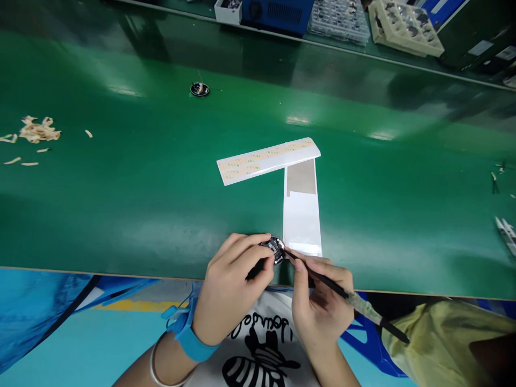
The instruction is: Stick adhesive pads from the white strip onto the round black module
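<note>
My left hand (231, 287) grips a small round black part (274, 249) between thumb and fingers at the near edge of the green belt (141, 204). My right hand (320, 301) holds black tweezers (342, 293), whose tip touches the right side of that part. A blue strap (189, 333) and a thin bangle sit on my left wrist. Just behind the hands lies a white backing sheet (302, 220), and a second strip (268, 159) with rows of small tan labels lies across its far end.
Another round black part (199, 89) lies far back on the belt. Tan scraps (38, 130) are piled at the left. Small tools (506, 234) lie at the right edge. Trays of parts (405, 24) and a blue box (278, 13) stand behind the belt.
</note>
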A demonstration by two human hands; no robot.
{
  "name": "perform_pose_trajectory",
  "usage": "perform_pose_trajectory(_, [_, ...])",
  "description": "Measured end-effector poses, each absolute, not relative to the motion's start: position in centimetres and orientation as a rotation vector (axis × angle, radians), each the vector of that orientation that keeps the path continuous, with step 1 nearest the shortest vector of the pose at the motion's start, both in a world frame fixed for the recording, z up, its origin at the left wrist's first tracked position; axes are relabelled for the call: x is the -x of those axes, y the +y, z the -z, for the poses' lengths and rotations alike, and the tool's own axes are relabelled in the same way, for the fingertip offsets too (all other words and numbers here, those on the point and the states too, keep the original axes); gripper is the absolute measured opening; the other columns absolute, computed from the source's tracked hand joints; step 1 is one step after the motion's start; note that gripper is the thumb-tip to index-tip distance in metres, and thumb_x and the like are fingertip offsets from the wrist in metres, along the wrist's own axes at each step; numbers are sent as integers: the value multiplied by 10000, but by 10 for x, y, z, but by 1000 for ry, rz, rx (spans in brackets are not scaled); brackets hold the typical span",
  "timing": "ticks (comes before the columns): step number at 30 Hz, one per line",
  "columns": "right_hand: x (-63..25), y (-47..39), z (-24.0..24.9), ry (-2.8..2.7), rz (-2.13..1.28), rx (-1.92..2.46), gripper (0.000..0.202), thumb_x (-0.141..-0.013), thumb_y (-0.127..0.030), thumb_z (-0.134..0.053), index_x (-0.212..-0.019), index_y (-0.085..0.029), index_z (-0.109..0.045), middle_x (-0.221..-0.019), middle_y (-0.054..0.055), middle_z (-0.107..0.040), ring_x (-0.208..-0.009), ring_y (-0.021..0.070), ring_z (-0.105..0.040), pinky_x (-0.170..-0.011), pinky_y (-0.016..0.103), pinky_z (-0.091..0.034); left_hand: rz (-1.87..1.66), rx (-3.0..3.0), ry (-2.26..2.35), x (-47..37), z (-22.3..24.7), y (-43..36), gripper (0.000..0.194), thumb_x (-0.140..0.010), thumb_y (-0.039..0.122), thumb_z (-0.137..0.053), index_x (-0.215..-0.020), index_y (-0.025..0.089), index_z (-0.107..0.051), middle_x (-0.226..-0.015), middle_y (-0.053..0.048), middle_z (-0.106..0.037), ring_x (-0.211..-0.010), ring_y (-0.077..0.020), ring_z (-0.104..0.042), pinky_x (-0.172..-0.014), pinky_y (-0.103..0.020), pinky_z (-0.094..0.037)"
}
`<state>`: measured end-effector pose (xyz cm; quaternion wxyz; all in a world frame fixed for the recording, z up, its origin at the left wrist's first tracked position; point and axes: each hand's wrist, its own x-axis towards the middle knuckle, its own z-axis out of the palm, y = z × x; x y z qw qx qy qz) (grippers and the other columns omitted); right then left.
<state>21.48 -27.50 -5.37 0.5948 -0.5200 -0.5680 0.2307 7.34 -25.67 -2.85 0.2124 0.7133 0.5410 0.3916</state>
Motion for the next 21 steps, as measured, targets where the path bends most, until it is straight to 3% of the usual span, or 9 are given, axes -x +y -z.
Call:
perform_pose_trajectory(7, [-219, -277, 56, -1409, -517, 1194, 371, -770, 78, -616, -1026, -186, -576, -984, 58, -717, -956, 191, -728, -818, 330, -633, -947, -2259, 1429, -69, 26, -257, 154, -906, 94, -583, -1007, 168, -673, -1145, -86, -648, -950, -204, -572, -797, -362, -568])
perform_pose_trajectory(14, [-221, -277, 58, -1464, -450, 1207, 356, -783, 47, -627, -1024, -207, -567, -972, 56, -726, -928, 205, -739, -789, 364, -649, -797, -2627, 1333, -65, 25, -257, 192, -918, 67, -547, -1061, 96, -671, -1075, -116, -687, -1040, -273, -604, -820, -419, -573])
perform_pose_trajectory(21, [-223, -277, 58, -1477, -473, 1181, 357, -789, 53, -611, -1031, -205, -560, -990, 62, -724, -939, 195, -734, -801, 353, -647, -769, -2583, 1392, -65, 23, -254, 195, -923, 151, -564, -1057, 91, -692, -1074, -135, -702, -927, -271, -650, -772, -414, -600])
